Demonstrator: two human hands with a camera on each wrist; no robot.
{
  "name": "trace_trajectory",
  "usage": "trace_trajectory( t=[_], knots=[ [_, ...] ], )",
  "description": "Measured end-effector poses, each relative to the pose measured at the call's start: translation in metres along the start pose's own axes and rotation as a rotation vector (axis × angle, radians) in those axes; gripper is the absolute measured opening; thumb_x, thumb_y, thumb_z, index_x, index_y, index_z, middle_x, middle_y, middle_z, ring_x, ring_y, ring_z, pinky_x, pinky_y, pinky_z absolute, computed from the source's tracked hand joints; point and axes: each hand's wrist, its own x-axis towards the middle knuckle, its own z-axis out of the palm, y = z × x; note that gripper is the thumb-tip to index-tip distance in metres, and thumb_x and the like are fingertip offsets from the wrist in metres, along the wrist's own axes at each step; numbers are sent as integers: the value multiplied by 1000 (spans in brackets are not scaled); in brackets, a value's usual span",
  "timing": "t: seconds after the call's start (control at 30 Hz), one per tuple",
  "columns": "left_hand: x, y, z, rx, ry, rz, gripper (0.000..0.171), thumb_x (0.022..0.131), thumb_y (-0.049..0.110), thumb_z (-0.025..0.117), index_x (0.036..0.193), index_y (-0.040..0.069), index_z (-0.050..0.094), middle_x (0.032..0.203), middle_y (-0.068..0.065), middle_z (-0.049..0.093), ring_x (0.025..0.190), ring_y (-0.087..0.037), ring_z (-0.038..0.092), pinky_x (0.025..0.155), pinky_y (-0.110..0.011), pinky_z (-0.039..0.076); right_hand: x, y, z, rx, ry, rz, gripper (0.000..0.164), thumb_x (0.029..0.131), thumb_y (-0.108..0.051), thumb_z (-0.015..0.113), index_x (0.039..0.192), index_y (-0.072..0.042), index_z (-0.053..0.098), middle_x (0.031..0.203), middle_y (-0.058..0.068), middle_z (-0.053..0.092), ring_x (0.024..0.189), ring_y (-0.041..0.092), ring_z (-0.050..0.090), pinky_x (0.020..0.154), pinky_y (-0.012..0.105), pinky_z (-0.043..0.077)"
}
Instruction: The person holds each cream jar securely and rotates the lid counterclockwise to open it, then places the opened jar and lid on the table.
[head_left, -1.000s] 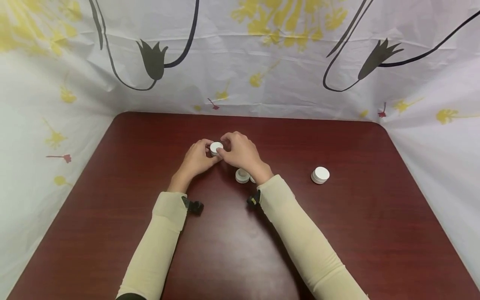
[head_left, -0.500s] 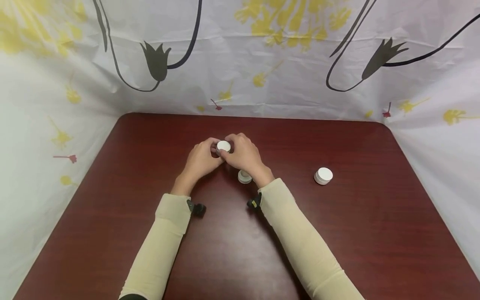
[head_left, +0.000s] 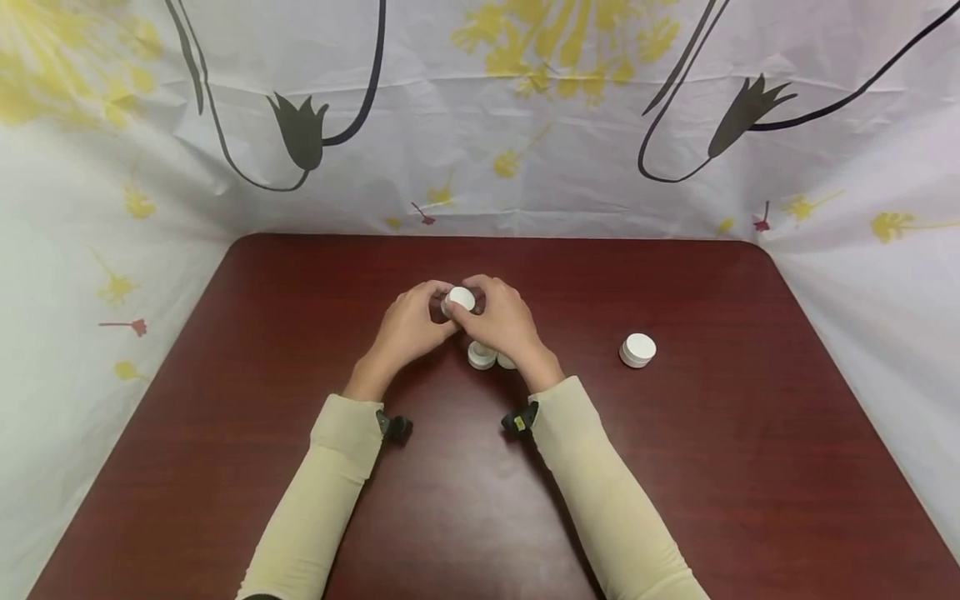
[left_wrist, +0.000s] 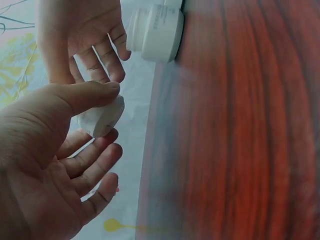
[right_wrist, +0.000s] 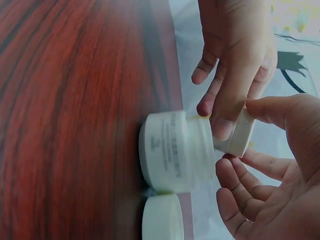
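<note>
A small white round jar [head_left: 461, 298] is held above the table between both hands, its lower part mostly covered by fingers. My left hand [head_left: 413, 325] grips it from the left; in the left wrist view its thumb lies along the jar [left_wrist: 102, 120] with fingertips opposite. My right hand [head_left: 504, 318] pinches its cap [right_wrist: 240, 135] between thumb and fingers. Just below the hands, an uncapped white jar [head_left: 481, 357] stands upright on the table, with printing on its side in the right wrist view. A white lid [right_wrist: 163, 218] lies beside that jar.
Farther right on the dark red wooden table [head_left: 720, 433] stands another white lidded jar [head_left: 637, 350]. A white sheet with flower prints [head_left: 480, 150] hangs behind the table and along its sides. A small black camera [head_left: 395, 429] sits at each cuff.
Both hands have shifted a little to the right together with the held jar. The right fingers have come round the jar's far side. The standing jars stay where they were.
</note>
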Motion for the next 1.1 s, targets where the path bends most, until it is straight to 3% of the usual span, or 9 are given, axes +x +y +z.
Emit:
trace_trajectory(
  t=[0.3,0.67,1.1],
  knots=[
    [-4,7,0,15,25,39,52,91,30,82,136,10,68,135,-10,71,129,-33,65,110,-54,51,-4,4,-6,45,29,12,40,96,-44,74,120,-12,72,102,6,72,94,21,67,79,37,53],
    [-5,21,0,29,23,90,49,91,33,81,134,13,70,133,-7,71,129,-29,64,110,-52,51,-11,16,-16,35,93,44,41,96,-57,70,109,-19,75,94,0,76,87,18,71,77,40,54],
    [-7,17,-5,8,0,98,47,91,35,82,132,13,72,130,-7,72,128,-30,64,111,-51,49,-10,21,-12,59,56,-16,39,98,-54,69,109,-17,75,92,2,75,87,17,72,76,38,55]
  ],
)
